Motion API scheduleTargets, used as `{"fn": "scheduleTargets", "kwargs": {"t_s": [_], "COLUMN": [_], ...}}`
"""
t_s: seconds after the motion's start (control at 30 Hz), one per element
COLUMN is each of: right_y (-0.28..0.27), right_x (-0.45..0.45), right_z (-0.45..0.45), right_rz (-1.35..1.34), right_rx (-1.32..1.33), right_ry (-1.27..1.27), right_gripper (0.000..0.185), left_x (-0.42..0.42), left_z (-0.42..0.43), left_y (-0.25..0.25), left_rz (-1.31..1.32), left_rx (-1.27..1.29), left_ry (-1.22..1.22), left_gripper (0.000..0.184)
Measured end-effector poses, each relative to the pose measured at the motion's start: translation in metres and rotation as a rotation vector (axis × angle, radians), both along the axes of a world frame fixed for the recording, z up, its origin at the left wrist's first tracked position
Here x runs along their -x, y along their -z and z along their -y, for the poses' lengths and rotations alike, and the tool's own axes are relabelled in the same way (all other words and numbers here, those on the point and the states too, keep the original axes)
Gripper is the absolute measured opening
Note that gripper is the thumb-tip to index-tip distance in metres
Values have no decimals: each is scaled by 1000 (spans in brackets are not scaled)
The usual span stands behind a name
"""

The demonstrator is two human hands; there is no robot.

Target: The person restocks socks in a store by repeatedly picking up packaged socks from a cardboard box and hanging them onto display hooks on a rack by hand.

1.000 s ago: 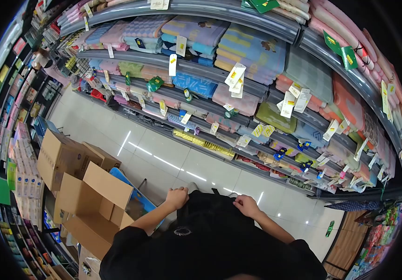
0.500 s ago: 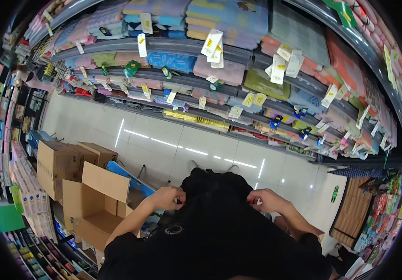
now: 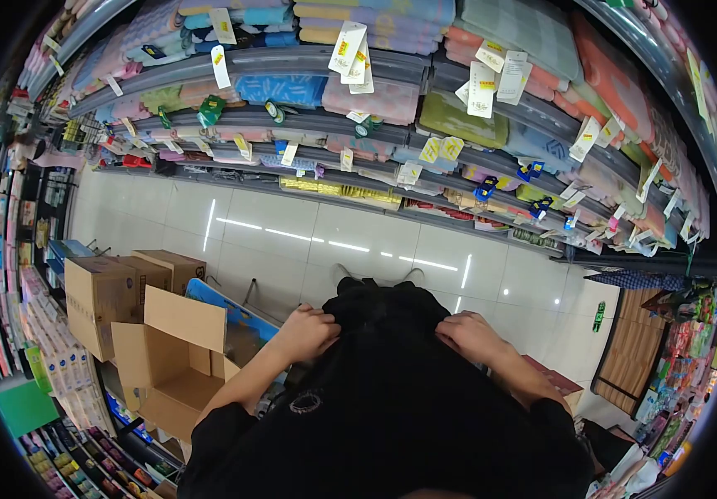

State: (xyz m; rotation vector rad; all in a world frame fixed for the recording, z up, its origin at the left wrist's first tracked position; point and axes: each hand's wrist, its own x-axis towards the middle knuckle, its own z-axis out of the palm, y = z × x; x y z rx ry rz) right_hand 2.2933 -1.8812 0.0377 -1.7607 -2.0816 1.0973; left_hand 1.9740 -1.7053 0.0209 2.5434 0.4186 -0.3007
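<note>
Both hands are at the sides of the black shirt (image 3: pixel 392 374) that I wear, near its lower edge. My left hand (image 3: pixel 307 331) has its fingers curled against the cloth, closed on it. On the other side my right hand (image 3: pixel 468 334) also pinches the fabric, its fingertips partly sunk in the dark folds. Both forearms are bent inward. Left of my left arm stands an open cardboard box (image 3: pixel 184 366) with its flaps up and no contents visible. My shoes show faintly beyond the shirt's edge.
Shelves of folded towels (image 3: pixel 458 121) with hanging tags run across the front. Closed cartons (image 3: pixel 105 291) and a blue panel (image 3: pixel 234 308) are at the left, beside shelves of packaged goods (image 3: pixel 63 366). A tiled floor (image 3: pixel 292 266) lies between. A wooden panel (image 3: pixel 635 341) is at the right.
The view has tilted and turned, so shelves and boxes sit differently in it. My hands have moved closer against the shirt, and my right hand now grips its side.
</note>
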Motion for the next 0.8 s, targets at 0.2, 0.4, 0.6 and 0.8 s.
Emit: {"fn": "scheduleTargets", "kwargs": {"t_s": [0.2, 0.4, 0.6, 0.8], "right_y": [-7, 9, 12, 10], "right_x": [-4, -4, 1, 3], "right_z": [-11, -16, -20, -31], "right_rz": [-56, -121, -236, -256], "right_rx": [67, -83, -133, -89], "right_ry": [-12, -65, -28, -52], "right_gripper": [7, 8, 11, 11], "left_x": [-1, 2, 14, 21], "left_z": [0, -4, -10, -9], "left_y": [2, 1, -18, -21], "left_rz": [-32, -12, -163, -34], "left_rx": [41, 132, 297, 264], "left_ry": [34, 11, 33, 24], "left_gripper": [8, 9, 9, 10]}}
